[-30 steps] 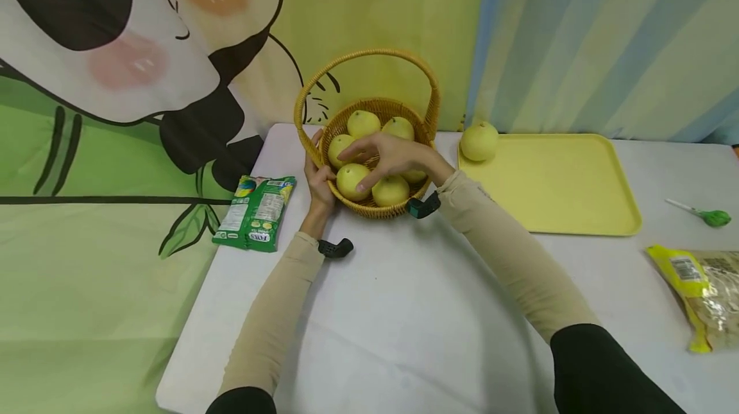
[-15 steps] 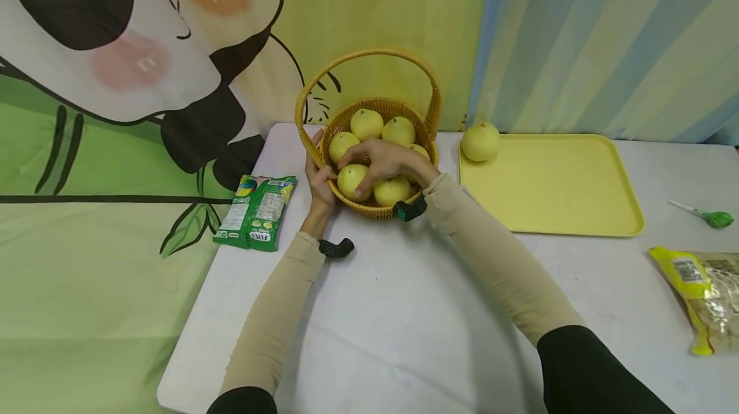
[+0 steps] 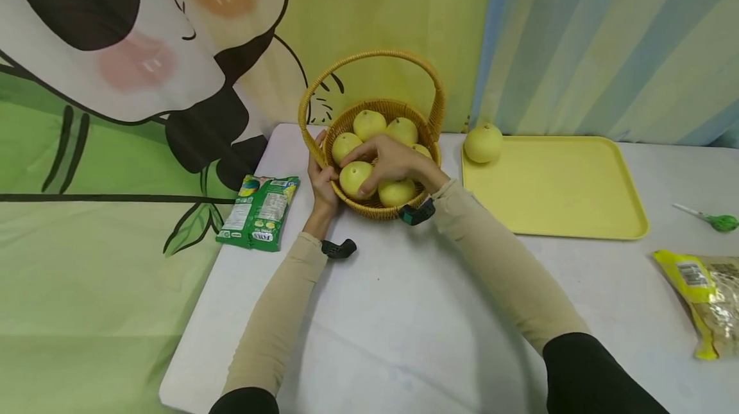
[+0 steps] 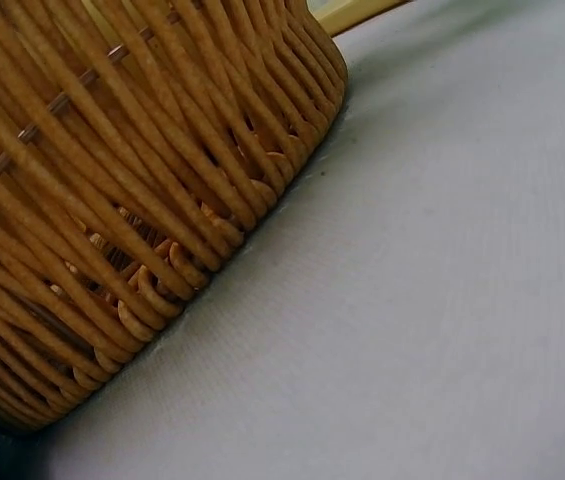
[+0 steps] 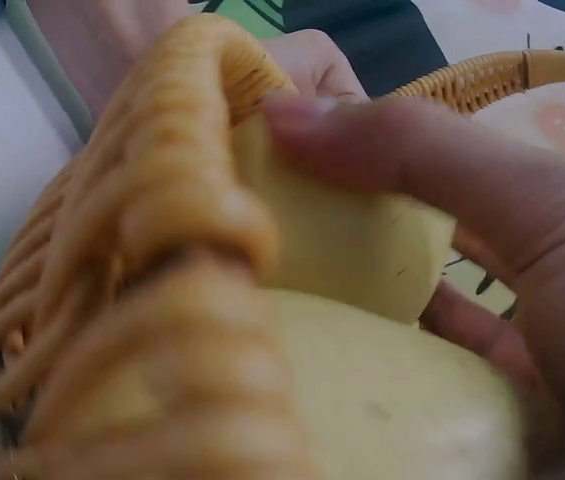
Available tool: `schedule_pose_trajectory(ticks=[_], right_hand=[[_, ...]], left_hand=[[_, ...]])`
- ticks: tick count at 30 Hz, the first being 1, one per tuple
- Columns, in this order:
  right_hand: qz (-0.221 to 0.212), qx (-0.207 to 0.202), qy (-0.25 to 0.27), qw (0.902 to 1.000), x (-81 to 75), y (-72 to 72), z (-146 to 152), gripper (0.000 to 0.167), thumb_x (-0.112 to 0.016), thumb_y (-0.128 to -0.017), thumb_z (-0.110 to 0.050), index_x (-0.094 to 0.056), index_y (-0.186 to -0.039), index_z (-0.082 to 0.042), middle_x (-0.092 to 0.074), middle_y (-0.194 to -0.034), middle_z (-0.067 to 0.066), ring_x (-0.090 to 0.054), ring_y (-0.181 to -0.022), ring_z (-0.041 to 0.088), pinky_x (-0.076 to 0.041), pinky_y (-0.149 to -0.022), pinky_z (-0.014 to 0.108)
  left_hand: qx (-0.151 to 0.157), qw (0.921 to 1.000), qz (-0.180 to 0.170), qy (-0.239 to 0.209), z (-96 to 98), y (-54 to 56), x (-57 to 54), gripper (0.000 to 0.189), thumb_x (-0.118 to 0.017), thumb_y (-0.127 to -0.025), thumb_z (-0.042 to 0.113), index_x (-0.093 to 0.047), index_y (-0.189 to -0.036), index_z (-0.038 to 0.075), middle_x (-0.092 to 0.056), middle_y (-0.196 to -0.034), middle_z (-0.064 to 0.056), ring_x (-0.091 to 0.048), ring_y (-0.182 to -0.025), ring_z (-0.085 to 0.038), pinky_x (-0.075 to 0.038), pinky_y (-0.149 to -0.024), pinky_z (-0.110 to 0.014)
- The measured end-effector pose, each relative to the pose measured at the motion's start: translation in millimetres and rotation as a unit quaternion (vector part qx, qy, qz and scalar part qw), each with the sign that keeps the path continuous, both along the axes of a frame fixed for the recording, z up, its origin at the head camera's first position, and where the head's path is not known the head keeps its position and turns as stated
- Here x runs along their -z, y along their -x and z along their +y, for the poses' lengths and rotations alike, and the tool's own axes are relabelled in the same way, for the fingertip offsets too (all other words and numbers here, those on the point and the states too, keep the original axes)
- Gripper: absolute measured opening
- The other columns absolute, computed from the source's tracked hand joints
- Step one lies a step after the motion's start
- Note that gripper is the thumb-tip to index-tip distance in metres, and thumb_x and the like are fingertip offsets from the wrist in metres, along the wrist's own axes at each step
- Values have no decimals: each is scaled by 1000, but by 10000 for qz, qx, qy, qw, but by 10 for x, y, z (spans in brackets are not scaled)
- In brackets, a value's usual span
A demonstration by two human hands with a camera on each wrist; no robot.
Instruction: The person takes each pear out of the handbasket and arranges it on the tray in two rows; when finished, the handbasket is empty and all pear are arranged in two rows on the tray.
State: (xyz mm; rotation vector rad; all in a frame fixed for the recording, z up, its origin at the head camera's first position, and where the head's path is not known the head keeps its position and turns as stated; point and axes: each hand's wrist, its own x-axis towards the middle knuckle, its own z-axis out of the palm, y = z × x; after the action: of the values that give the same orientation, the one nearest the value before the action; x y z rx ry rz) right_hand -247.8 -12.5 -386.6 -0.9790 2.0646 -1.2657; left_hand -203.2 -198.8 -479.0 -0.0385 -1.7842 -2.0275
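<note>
A yellow wicker basket [image 3: 381, 212] with a tall arched handle stands at the back of the table, holding several pale yellow pears. My left hand [image 3: 322, 180] grips the basket's left side, thumb at the rim and fingers along the outer wall. Inside it, my right hand [image 3: 394, 160] holds the front-left pear [image 3: 354, 178] between thumb and fingers. In the right wrist view the thumb presses on that pear [image 5: 352, 235], while a second pear [image 5: 392, 390] lies nearer the camera behind the blurred rim. The left wrist view shows the basket's woven wall [image 4: 152, 140] down on the white cloth.
A yellow tray [image 3: 560, 189] lies right of the basket, with one pear [image 3: 483, 143] on its back-left corner. A green snack bag [image 3: 258, 213] is at the left table edge. Far right are a green lollipop [image 3: 722, 223] and a yellow-and-clear food packet [image 3: 701, 301].
My right hand has moved slightly left and down into the basket and closed on the front-left pear. My left hand keeps its grip on the basket.
</note>
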Motion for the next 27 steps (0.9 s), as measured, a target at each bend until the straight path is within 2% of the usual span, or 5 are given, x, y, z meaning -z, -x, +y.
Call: schedule_pose_trajectory(ticks=[4,12,17,21,27], right_hand=[[-122,185,564,9982,-107,-13,126,65,-98,-69,-13,-77,-131,-13,-75,-132,1,-60,-116,19,-47,-100,37],[411,498,1305,9893,-389,-108,493,60,-95,-75,-13,-77,-132,-14,-72,-139,3,-65,-123,14,-55,-97,34],[528,978,1393,9840,-519,-190,797,61,-94,-77,-12,-75,-135,-16,-73,-138,3,-62,-80,11,-54,-73,26],[499,1407,1457,9780,-525,-207,1091,60,-93,-77,-10,-75,-135,-16,-76,-131,2,-59,-70,5,-51,-66,22],[352,1903,1809,9643,-452,-194,1535,58,-90,-77,2,-75,-133,-5,-76,-131,3,-72,-100,9,-57,-70,20]], left_hand=[[72,10000,13,6,14,7,-1,95,-36,-66,6,-38,-161,8,-45,-164,-6,-50,-137,-21,-40,-110,-29],[40,9998,38,-191,12,4,6,95,-35,-66,1,-40,-161,7,-46,-163,-8,-49,-136,-19,-39,-111,-29],[6,9995,83,-315,-22,2,-12,93,-36,-67,-1,-42,-160,5,-46,-162,-12,-47,-141,-21,-36,-115,-30],[-31,9995,44,-326,-41,-8,-17,93,-38,-66,2,-43,-159,5,-47,-160,-15,-48,-140,-22,-36,-114,-30],[27,9988,51,-477,-61,-4,-30,98,-38,-63,5,-39,-161,4,-45,-164,-11,-49,-141,-20,-39,-113,-30]])
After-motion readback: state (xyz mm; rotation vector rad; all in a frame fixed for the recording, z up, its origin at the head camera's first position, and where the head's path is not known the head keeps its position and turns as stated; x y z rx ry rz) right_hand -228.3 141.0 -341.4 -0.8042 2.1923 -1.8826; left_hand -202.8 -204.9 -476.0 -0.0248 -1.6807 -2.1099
